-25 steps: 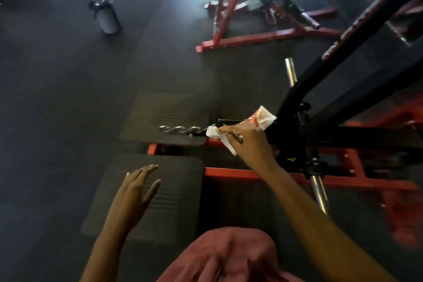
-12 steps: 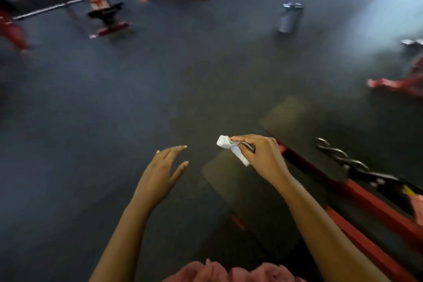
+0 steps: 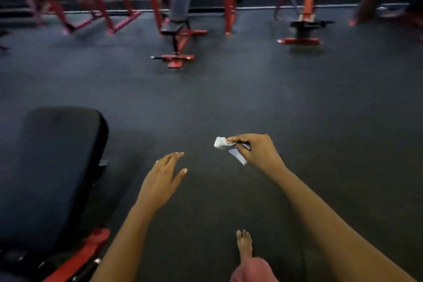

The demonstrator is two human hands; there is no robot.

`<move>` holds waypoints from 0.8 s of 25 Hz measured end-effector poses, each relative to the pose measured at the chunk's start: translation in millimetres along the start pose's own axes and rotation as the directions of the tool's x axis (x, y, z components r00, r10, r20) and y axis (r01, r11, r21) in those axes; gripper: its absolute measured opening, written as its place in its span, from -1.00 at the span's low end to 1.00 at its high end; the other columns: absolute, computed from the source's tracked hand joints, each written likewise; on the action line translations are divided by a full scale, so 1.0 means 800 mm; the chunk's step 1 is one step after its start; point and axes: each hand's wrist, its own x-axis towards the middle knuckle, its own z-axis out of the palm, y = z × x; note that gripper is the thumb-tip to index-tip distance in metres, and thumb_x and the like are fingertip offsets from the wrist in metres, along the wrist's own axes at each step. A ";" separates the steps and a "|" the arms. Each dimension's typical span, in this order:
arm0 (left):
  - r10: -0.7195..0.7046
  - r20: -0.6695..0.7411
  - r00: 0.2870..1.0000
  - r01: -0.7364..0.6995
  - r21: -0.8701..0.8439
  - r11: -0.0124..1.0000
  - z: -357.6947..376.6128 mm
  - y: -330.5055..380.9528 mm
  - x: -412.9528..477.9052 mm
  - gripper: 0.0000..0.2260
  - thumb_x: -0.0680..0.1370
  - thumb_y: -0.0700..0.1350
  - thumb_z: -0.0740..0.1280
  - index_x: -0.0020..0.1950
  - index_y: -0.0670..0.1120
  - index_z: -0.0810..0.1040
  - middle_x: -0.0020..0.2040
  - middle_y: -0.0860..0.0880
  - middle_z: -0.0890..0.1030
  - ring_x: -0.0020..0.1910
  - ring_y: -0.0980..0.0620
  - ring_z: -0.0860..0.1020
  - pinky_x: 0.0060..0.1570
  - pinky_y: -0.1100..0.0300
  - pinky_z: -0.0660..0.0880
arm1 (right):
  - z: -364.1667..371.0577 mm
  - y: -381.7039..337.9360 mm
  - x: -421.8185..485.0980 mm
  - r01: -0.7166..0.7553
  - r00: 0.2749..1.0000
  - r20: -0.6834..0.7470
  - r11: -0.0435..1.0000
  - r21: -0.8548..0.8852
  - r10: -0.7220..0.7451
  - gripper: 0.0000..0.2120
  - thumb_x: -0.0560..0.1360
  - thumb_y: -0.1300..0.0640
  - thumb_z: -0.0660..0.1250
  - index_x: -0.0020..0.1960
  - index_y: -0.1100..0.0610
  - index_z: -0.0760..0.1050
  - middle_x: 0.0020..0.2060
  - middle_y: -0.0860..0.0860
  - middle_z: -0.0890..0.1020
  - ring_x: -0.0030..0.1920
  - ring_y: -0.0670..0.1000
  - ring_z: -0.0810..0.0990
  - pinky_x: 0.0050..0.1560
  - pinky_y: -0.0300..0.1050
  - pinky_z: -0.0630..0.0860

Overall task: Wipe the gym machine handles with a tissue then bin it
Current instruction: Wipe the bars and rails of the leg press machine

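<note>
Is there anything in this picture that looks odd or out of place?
One thing: the person's foot on the dark floor is bare, unusual near heavy red machines. Otherwise nothing stands out: the right hand pinches the tissue, the left hand is empty.

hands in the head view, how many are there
2: the left hand, open and empty, above the dark rubber floor near centre; the right hand, just to its right, pinching a crumpled white tissue. The blurred background may hide others.
</note>
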 end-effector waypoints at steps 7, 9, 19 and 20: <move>-0.403 -0.055 0.914 0.406 0.081 0.910 -0.015 -0.081 0.109 -0.47 0.58 0.08 0.18 0.49 -0.04 0.14 0.46 -0.04 0.27 0.41 -0.01 0.28 0.37 0.04 0.28 | 0.043 -0.032 0.246 0.299 0.923 0.217 0.948 0.112 -0.317 -0.73 0.47 0.31 0.26 0.07 0.10 0.62 -0.04 0.03 0.68 -0.03 -0.02 0.63 0.00 -0.29 0.48; -0.488 -0.051 0.872 0.490 0.094 0.867 -0.018 -0.097 0.133 -0.47 0.58 0.10 0.17 0.50 -0.02 0.13 0.47 -0.03 0.25 0.42 0.01 0.27 0.39 0.05 0.25 | 0.057 -0.039 0.308 0.374 0.877 0.276 0.919 0.123 -0.394 -0.73 0.47 0.31 0.25 0.07 0.10 0.62 -0.03 0.04 0.68 -0.03 -0.01 0.63 0.00 -0.29 0.47; -0.779 -0.265 0.569 0.806 -0.007 0.592 -0.021 -0.217 0.211 -0.47 0.56 0.08 0.21 0.49 -0.02 0.16 0.45 -0.04 0.29 0.40 0.00 0.30 0.38 0.05 0.28 | 0.211 -0.112 0.522 0.554 0.615 0.481 0.777 0.300 -0.624 -0.74 0.48 0.32 0.26 0.10 0.14 0.60 -0.04 0.06 0.68 -0.12 -0.10 0.60 -0.20 -0.59 0.30; -0.814 -0.266 0.517 0.837 -0.042 0.545 -0.022 -0.233 0.217 -0.47 0.56 0.08 0.20 0.48 -0.03 0.17 0.45 -0.05 0.29 0.40 -0.01 0.30 0.38 0.03 0.27 | 0.229 -0.125 0.543 0.553 0.591 0.504 0.771 0.314 -0.629 -0.74 0.48 0.31 0.26 0.10 0.13 0.60 -0.03 0.05 0.68 -0.05 -0.04 0.62 -0.14 -0.54 0.32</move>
